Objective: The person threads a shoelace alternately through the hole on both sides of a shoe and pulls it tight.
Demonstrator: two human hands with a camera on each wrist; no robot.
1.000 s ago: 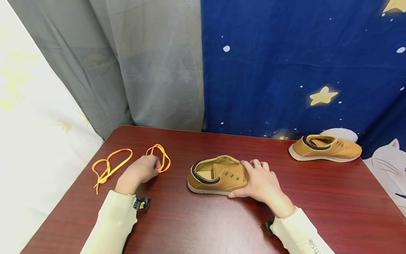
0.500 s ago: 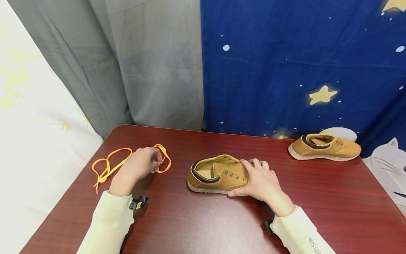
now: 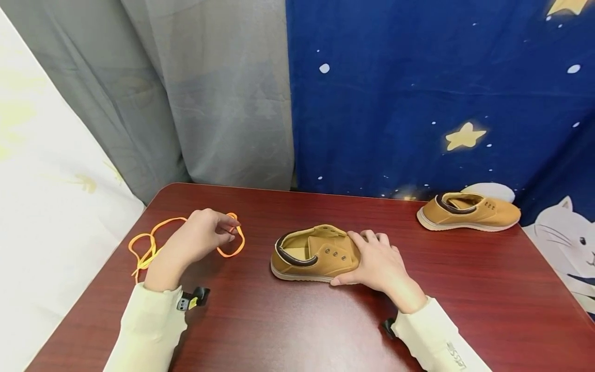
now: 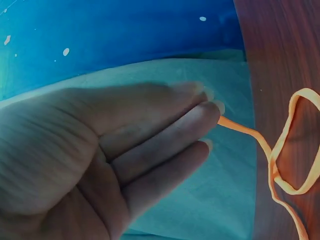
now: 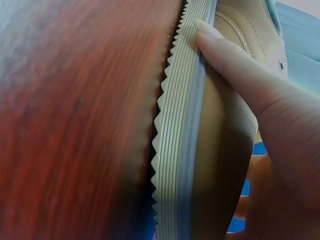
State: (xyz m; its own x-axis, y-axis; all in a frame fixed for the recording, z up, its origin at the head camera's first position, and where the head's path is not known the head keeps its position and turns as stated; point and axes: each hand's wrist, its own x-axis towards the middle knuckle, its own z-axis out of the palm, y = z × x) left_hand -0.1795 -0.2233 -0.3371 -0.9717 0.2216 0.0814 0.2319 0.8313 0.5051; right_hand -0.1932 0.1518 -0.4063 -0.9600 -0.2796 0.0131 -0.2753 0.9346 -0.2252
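Observation:
My left hand [image 3: 197, 237] pinches one strand of an orange shoelace [image 3: 243, 243] between thumb and fingertips. In the left wrist view the strand of this shoelace [image 4: 245, 130] runs from the fingertips to a loop on the table. A tan shoe [image 3: 321, 258] without laces stands upright mid-table, its toe to the right and its metal eyelets bare. My right hand [image 3: 378, 263] grips it over the toe. The right wrist view shows the thumb lying along the ridged sole [image 5: 175, 125], with the other fingers on the far side.
A second orange shoelace [image 3: 151, 253], partly behind the left forearm, lies on the left of the dark red table [image 3: 279, 330]. Another tan shoe [image 3: 469, 213] stands at the far right edge. Grey and blue curtains [image 3: 223, 103] hang behind the table.
My left hand has risen and moved slightly left, drawing a strand up from the looped shoelace. The right hand and its shoe have stayed in place; the head view has shifted slightly.

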